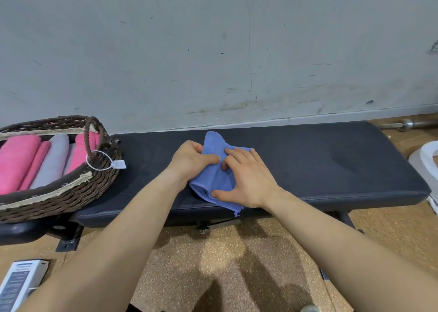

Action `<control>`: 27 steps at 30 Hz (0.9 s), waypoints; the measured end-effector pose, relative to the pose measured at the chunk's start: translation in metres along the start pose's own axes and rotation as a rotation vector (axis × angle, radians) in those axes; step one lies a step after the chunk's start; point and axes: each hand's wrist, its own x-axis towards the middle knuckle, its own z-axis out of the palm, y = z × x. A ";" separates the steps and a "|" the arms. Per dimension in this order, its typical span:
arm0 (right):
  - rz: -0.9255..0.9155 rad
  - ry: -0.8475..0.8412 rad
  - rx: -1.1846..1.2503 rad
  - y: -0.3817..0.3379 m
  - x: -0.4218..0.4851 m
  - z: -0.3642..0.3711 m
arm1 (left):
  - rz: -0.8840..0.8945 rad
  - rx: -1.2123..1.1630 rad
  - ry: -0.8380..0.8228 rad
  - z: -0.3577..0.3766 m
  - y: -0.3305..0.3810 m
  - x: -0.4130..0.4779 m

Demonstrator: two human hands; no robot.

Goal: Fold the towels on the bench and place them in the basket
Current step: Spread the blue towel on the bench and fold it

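Your left hand point(193, 161) pinches the blue towel point(214, 145); your right hand point(247, 180) presses it, fingers straight. One corner apparently overhangs the front edge of the table point(331, 164): releasing could drop it.

The blue towel point(214, 176) — soft matt cloth, finely napped. Beneath it the worktop point(331, 164), dark padded upholstery, dull and fine-grained. At the worktop's left end, the basket point(99, 183) — rough brown wicker, holding plush pink towels point(16, 162) and a grey towel point(53, 160). Behind the worktop a scuffed matt wall point(213, 50); below, speckled grainy floor point(237, 264).
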 end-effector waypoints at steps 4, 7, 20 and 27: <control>0.016 -0.033 0.065 0.000 0.003 -0.003 | 0.050 0.124 0.060 0.000 -0.002 0.004; 0.019 -0.021 0.164 0.014 0.004 -0.016 | 0.075 0.172 0.096 -0.001 -0.003 0.003; 0.145 -0.063 0.174 0.045 -0.017 -0.012 | 0.260 0.556 0.104 0.034 0.020 -0.022; 0.152 0.002 0.189 0.045 -0.020 -0.007 | 0.332 0.531 0.068 0.051 0.032 -0.032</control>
